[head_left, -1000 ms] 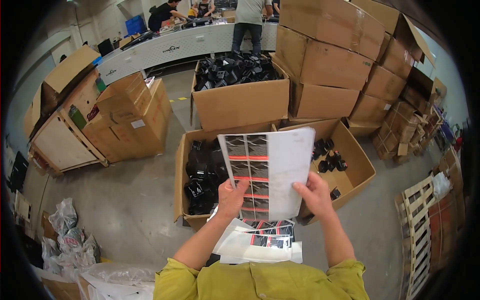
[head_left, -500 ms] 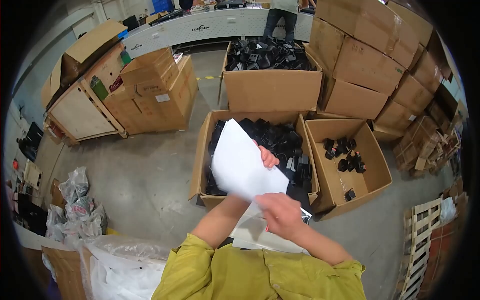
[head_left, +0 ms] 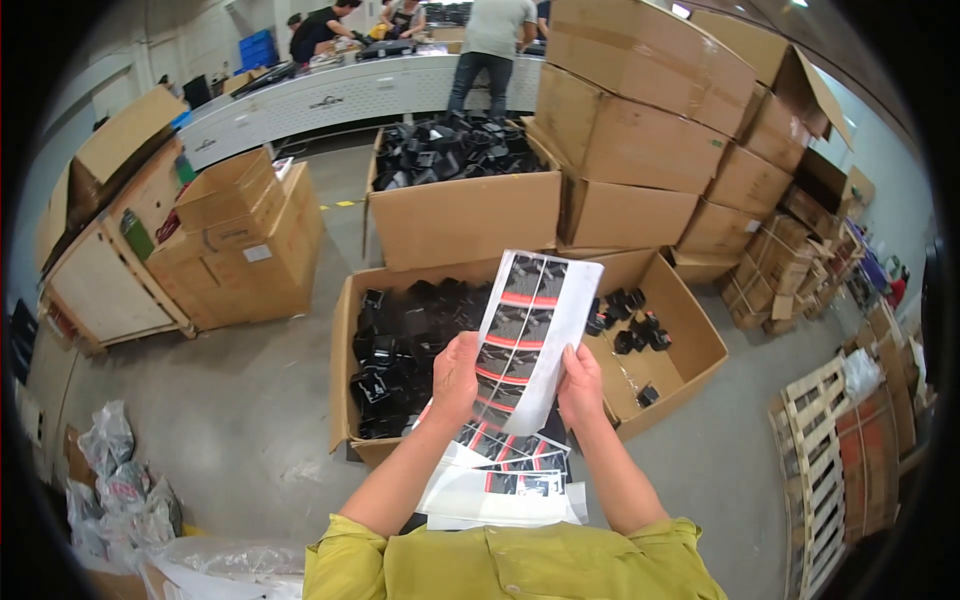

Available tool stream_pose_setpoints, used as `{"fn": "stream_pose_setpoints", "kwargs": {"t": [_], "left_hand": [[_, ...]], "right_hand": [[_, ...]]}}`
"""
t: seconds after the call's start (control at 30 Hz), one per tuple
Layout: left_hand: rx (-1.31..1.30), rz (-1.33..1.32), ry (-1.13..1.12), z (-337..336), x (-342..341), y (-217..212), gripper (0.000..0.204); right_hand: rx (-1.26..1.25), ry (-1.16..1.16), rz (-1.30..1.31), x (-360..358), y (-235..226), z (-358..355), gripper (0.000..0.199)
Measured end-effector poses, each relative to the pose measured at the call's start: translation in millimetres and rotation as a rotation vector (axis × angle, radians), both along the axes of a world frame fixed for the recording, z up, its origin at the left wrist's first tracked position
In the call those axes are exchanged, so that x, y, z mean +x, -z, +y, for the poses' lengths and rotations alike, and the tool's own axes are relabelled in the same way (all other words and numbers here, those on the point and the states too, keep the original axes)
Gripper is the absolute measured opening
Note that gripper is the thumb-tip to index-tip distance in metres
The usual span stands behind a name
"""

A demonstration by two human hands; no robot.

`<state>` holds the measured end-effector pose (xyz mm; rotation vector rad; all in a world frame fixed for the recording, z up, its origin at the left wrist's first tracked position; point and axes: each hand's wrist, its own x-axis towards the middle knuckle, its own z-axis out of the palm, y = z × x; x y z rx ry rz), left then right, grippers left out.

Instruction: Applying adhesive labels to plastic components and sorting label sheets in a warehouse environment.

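A printed sheet (head_left: pixel 532 322) stands tilted up in front of me, showing a column of dark pictures with red bands and a white margin. My left hand (head_left: pixel 456 378) grips its left edge, with the fingers partly behind the paper. On the opposite edge, my right hand (head_left: pixel 580 386) pinches the sheet with the thumb in front. More printed and white sheets (head_left: pixel 500 510) lie in a loose pile just below, close to my body. Beyond the hands is a cardboard box (head_left: pixel 342 375) full of black plastic parts (head_left: pixel 410 310), partly hidden by the sheet and my left hand.
Right of it, another open carton (head_left: pixel 690 365) holds several black parts. Behind stands a larger full carton (head_left: pixel 465 220), beside stacked boxes (head_left: pixel 640 140). Plastic bags (head_left: pixel 120 480) lie at left, a wooden pallet (head_left: pixel 812 450) at right. People work along a long white bench (head_left: pixel 330 100).
The sheet has turned from its blank white side to its printed side. My right hand has moved up from the pile to the sheet's right edge. The view has shifted right and up.
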<state>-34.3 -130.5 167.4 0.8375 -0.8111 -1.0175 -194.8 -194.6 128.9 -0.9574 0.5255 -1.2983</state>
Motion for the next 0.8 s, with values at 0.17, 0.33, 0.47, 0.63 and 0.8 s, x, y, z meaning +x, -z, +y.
{"fn": "stream_pose_setpoints", "kwargs": {"t": [0.17, 0.33, 0.47, 0.63, 0.8], "left_hand": [[0.183, 0.231, 0.535, 4.8, -14.3, -16.0, 0.034], [0.235, 0.180, 0.578, 6.4, -32.9, -11.6, 0.051], [0.326, 0.087, 0.460, 3.7, -39.8, 1.4, 0.047], [0.180, -0.108, 0.225, 11.5, -42.0, -5.3, 0.079], [0.132, -0.267, 0.189, 24.4, -49.7, -21.4, 0.096]], "right_hand": [[0.330, -0.199, -0.220, 2.9, 8.7, -12.1, 0.029], [0.544, -0.184, 0.183, 16.0, -14.6, 19.4, 0.024], [0.334, -0.266, 0.081, 19.7, 4.8, 24.2, 0.023], [0.511, -0.383, -0.170, 22.6, 57.0, -2.6, 0.020], [0.234, -0.583, -0.420, 10.4, 49.1, 21.8, 0.031]]}}
